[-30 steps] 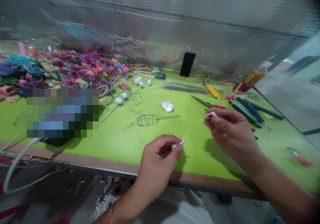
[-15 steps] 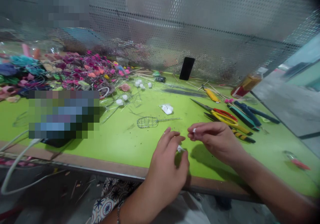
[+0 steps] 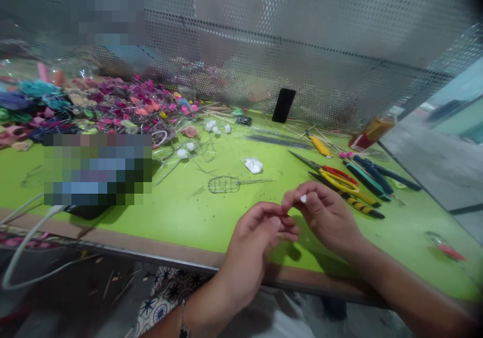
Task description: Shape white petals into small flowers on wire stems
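From where I stand, the right hand [image 3: 328, 222] has a small white bit [image 3: 303, 198] pinched between thumb and fingers, to the right of the wire racket [image 3: 224, 184] and a little nearer the person. The left hand [image 3: 249, 250] is just nearside of the racket's handle, thumb and fingers drawn in close; I can't tell whether anything is inside. The fingertips of the two hands meet, or nearly do.

To my mind the fine work here wants a light pinch, since the white bit looks soft and could crush. I'd let the left fingers steady and the right ones shape, keeping the wrists low and the white bit turned to where the eyes can see it.

As for room, the table [image 3: 166, 222] is bare on the racket's near side, left of the hands, down to the front edge [image 3: 151, 247]. That edge runs close under both wrists, so anything dropped there might go to the floor. Right of the racket it's tighter: scissors [image 3: 339, 177] point back towards it, just beyond the right hand. A white scrap [image 3: 252, 165] lies just behind the racket's handle.
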The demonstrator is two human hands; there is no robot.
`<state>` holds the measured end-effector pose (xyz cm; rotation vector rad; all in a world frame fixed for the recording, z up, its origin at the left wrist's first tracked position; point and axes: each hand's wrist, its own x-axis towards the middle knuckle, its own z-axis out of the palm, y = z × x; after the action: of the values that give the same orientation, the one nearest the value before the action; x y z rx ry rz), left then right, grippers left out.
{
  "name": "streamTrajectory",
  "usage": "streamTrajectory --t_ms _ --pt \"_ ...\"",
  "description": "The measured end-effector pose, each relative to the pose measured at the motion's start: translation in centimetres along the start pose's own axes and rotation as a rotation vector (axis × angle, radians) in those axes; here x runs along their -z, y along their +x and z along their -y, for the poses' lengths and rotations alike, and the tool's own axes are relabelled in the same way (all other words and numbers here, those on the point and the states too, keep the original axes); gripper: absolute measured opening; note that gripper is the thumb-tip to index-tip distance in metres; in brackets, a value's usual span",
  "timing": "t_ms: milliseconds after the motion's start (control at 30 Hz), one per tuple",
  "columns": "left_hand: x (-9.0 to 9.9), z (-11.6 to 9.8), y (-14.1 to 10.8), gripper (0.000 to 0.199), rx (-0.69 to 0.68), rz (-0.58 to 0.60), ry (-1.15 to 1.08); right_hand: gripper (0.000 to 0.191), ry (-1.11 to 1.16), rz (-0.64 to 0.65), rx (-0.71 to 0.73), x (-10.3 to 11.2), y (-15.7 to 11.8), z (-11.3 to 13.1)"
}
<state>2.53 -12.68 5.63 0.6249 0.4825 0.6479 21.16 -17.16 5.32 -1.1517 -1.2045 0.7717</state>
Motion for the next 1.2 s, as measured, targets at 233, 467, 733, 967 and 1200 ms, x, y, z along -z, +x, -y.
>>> streamTrajectory --t_ms 233,467,733,967,1200 --pt "-1.4 -0.1 0.8 0.034 0.022 0.045 -0.441 0.016 -0.428 0.124 0.448 -0.4 0.1 0.8" --pt "-2.0 -0.3 0.9 0.041 0.087 -0.009 -0.488 0.012 -0.739 0.286 0.631 -0.4 -0.9 1.2" --pt "-1.7 -0.6 1.1 0.041 0.120 -0.010 -0.517 0.029 -0.790 0.259 0.645 -0.8 -1.3 2.3" --pt "-1.7 -0.1 0.7 0.044 -0.022 0.087 -0.420 0.017 -0.768 0.294 0.621 -1.1 -1.2 2.1" --pt "-1.5 1.1 0.7 0.041 -0.141 0.092 -0.306 0.031 -0.716 0.244 0.525 -1.9 -1.7 2.2"
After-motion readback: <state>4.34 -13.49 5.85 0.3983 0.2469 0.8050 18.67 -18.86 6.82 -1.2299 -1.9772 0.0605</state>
